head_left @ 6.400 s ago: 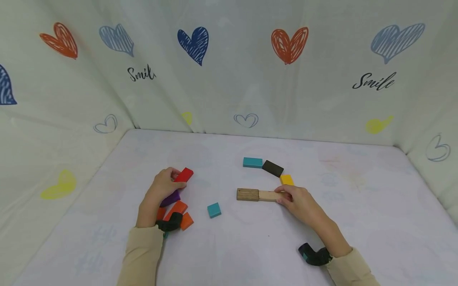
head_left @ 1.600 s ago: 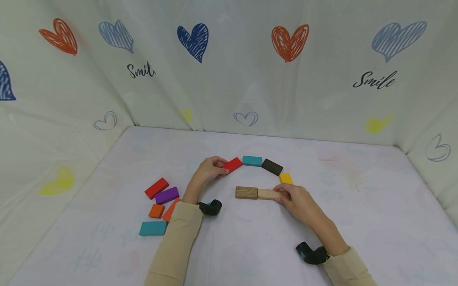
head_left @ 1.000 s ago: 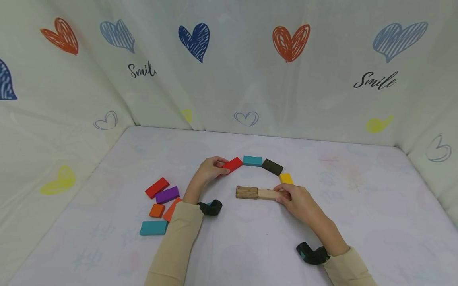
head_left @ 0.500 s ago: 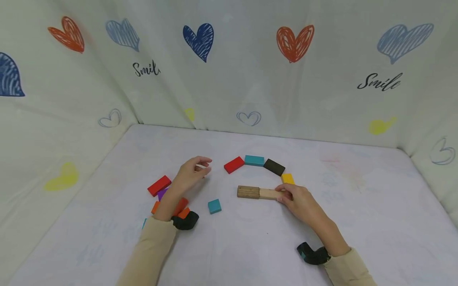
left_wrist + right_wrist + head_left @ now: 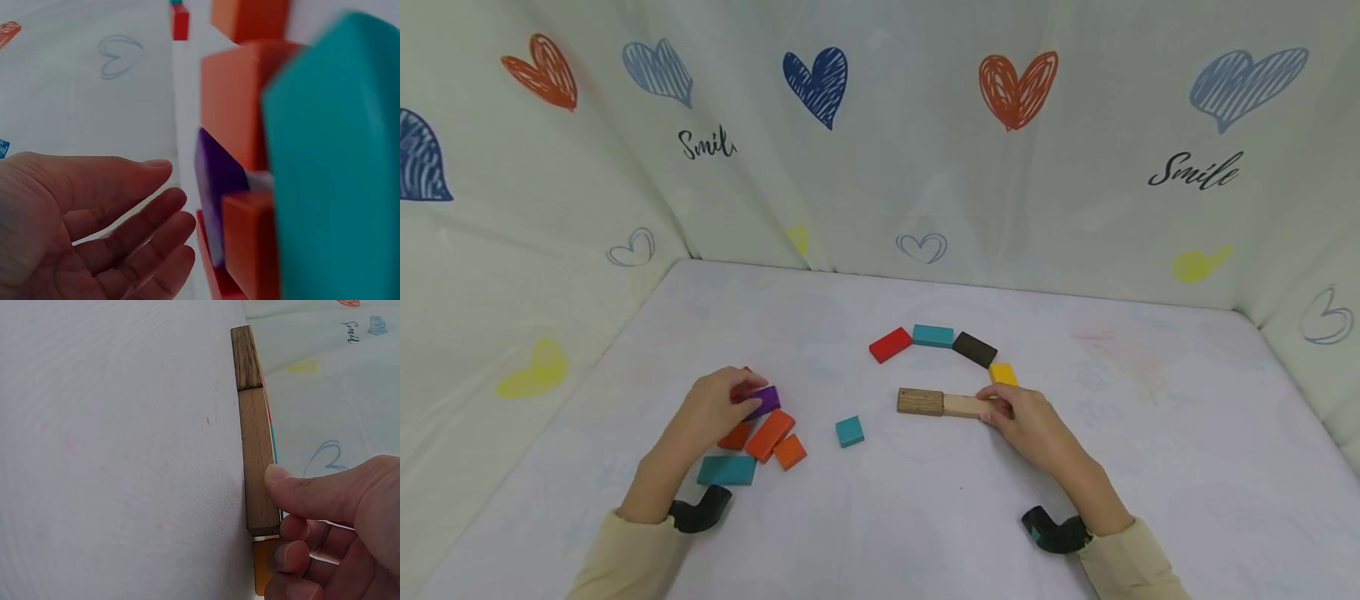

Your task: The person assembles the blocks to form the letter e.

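Observation:
My left hand (image 5: 709, 408) hovers over the loose blocks on the left, nearest to the purple block (image 5: 766, 402) and a mostly hidden red block. In the left wrist view a gap shows between its loosely bent fingers and the purple block (image 5: 215, 187). My right hand (image 5: 1033, 423) pinches the free end of a light wooden block (image 5: 961, 406), whose other end meets a brown grained block (image 5: 920, 402). Behind these, an arc runs from a red block (image 5: 891, 344) through a teal block (image 5: 933, 336) and a black block (image 5: 975, 349) to a yellow block (image 5: 1003, 374), partly covered by the right hand.
Around the left hand lie several orange blocks (image 5: 771, 435) and a long teal block (image 5: 727, 470). A small teal block (image 5: 850, 432) sits alone near the middle. The white-covered table (image 5: 910, 533) ends at a curtain (image 5: 880, 167) printed with hearts.
The left hand has let go of the red block at the arc's left end and moved back left to the loose blocks. The right hand stays on the light wooden block.

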A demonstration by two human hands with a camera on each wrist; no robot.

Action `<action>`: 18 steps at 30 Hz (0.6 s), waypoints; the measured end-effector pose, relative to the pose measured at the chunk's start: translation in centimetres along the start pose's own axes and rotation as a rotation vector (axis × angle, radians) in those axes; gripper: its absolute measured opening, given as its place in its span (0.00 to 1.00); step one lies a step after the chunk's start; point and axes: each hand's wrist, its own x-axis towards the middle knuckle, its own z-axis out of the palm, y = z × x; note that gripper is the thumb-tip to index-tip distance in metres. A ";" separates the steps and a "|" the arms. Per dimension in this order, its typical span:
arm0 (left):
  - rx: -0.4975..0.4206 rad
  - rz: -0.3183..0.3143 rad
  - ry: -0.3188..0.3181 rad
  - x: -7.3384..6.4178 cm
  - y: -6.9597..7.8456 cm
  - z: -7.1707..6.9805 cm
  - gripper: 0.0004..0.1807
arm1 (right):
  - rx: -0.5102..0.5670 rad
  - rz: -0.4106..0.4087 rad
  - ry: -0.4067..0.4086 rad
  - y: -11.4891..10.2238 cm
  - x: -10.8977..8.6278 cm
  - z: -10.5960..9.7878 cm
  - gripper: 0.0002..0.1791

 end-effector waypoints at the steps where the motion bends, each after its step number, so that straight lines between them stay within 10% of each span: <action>1: 0.019 -0.003 -0.012 -0.2 -0.2 0.0 0.17 | 0.001 -0.002 0.001 0.0 0.0 0.0 0.12; 18: 0.115 0.018 -0.049 -0.3 -2.4 0.6 0.23 | 0.000 0.010 -0.003 0.2 0.0 0.1 0.13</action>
